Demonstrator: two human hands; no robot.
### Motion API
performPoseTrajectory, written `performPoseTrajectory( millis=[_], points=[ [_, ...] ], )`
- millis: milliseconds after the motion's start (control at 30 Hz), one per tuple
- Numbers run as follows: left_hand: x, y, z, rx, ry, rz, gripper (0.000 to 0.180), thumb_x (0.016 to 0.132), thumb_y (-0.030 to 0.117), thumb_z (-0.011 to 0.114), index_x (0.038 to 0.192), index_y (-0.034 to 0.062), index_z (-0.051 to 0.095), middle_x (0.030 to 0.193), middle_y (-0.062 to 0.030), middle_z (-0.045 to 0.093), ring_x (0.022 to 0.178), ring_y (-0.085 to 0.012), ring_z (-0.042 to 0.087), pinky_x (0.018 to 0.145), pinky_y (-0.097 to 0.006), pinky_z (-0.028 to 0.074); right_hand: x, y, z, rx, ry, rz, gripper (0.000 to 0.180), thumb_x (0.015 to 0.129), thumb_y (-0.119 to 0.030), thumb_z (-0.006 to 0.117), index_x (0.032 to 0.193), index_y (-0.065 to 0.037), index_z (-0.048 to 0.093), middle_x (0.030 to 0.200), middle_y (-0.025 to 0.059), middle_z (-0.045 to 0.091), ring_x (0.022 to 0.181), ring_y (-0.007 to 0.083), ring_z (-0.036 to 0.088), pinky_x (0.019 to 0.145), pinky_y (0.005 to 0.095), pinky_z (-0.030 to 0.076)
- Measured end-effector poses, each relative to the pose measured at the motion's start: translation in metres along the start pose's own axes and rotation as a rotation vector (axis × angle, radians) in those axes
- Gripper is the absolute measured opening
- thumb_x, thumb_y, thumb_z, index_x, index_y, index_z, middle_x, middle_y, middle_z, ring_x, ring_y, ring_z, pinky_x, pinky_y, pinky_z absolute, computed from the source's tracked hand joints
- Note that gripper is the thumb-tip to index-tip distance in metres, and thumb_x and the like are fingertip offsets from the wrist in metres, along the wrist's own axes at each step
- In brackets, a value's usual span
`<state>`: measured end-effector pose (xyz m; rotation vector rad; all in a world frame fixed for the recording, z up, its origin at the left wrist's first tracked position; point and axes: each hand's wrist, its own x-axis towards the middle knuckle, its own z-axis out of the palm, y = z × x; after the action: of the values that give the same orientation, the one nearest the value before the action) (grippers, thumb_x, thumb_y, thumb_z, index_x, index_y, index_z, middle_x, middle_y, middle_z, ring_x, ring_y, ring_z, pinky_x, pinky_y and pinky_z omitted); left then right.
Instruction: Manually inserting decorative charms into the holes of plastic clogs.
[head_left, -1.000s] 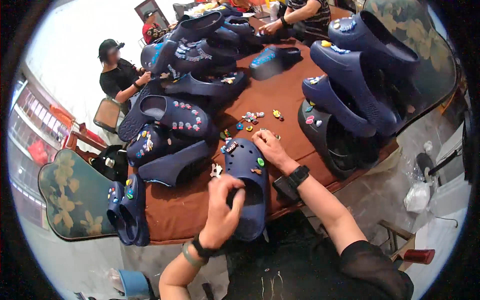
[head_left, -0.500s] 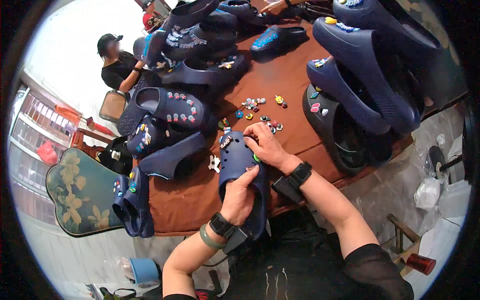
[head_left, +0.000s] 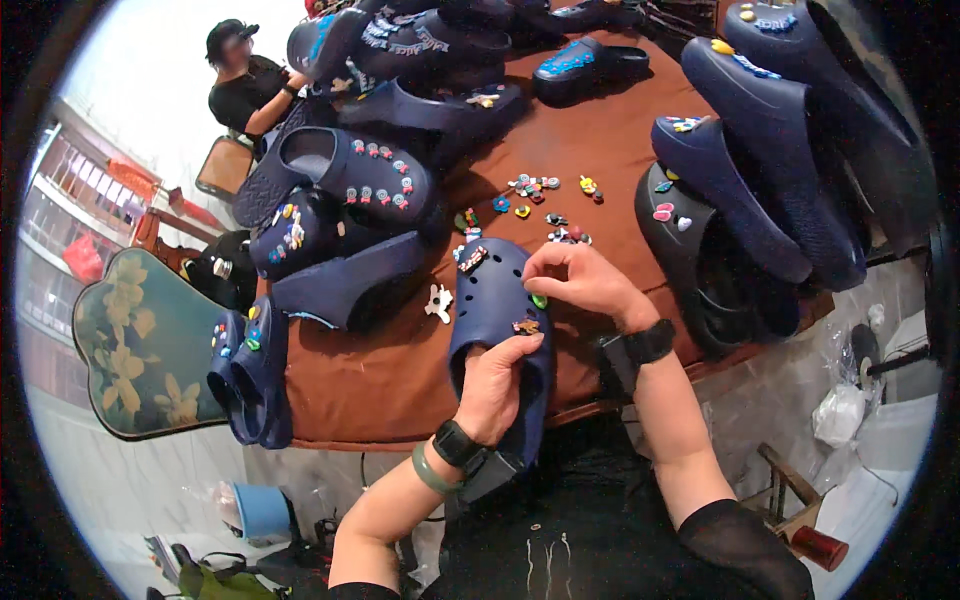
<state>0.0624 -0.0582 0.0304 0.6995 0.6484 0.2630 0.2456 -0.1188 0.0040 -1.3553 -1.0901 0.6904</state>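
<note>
A navy clog (head_left: 488,305) with holes in its upper lies toe-away at the table's front edge. My left hand (head_left: 492,392) grips it, fingers inside the opening and thumb on top. Shoe charms sit on the upper: a white-and-dark one (head_left: 472,260) near the toe, a green one (head_left: 540,301) at the right edge, a small brown one (head_left: 525,326) by my left thumb. My right hand (head_left: 592,282) hovers at the clog's right side, thumb and fingertips pinched together; anything between them is hidden. A white charm (head_left: 438,303) lies on the tablecloth left of the clog.
Several loose charms (head_left: 530,185) lie beyond the toe on the brown tablecloth (head_left: 370,395). Decorated navy clogs (head_left: 375,190) pile up at the left. More shoes (head_left: 755,150) and a black clog (head_left: 685,265) stand at the right. A person (head_left: 245,85) is at the far left.
My right hand has drawn back from the clog's toe area toward its right side. The brown charm by my left thumb now shows more clearly. The whole view has shifted slightly.
</note>
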Motion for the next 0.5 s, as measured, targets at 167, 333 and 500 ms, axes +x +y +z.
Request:
performPoseTrajectory(
  millis=[167,333,500],
  points=[
    [-0.004,-0.002,0.006,0.058,-0.013,0.181,0.024,0.081,-0.002,0.063,0.105,0.0009,0.058,0.097,-0.0034,0.061,0.088,-0.0131,0.060,0.081,-0.026,0.049,-0.001,-0.006,-0.014,-0.016,-0.211,-0.058,0.014,0.083,-0.012,0.068,0.092,-0.001,0.067,0.088,0.0052,0.061,0.086,0.0149,0.059,0.079,0.0279,0.047],
    [-0.004,0.000,0.008,0.079,-0.026,0.212,0.021,0.082,-0.001,0.064,0.102,0.0017,0.059,0.096,-0.0029,0.061,0.087,-0.0121,0.059,0.081,-0.026,0.048,-0.001,-0.007,-0.017,-0.036,-0.282,-0.029,0.014,0.081,-0.006,0.070,0.093,-0.001,0.064,0.093,0.0030,0.058,0.092,0.0129,0.055,0.083,0.0276,0.045],
    [-0.003,0.001,0.006,0.116,-0.030,0.235,0.018,0.082,-0.001,0.064,0.100,0.0014,0.060,0.094,-0.0033,0.062,0.087,-0.0123,0.060,0.080,-0.026,0.048,-0.002,-0.011,-0.017,-0.064,-0.342,-0.044,0.020,0.078,-0.006,0.072,0.095,-0.005,0.061,0.095,0.0001,0.052,0.086,0.0111,0.049,0.078,0.0252,0.042]
  ],
)
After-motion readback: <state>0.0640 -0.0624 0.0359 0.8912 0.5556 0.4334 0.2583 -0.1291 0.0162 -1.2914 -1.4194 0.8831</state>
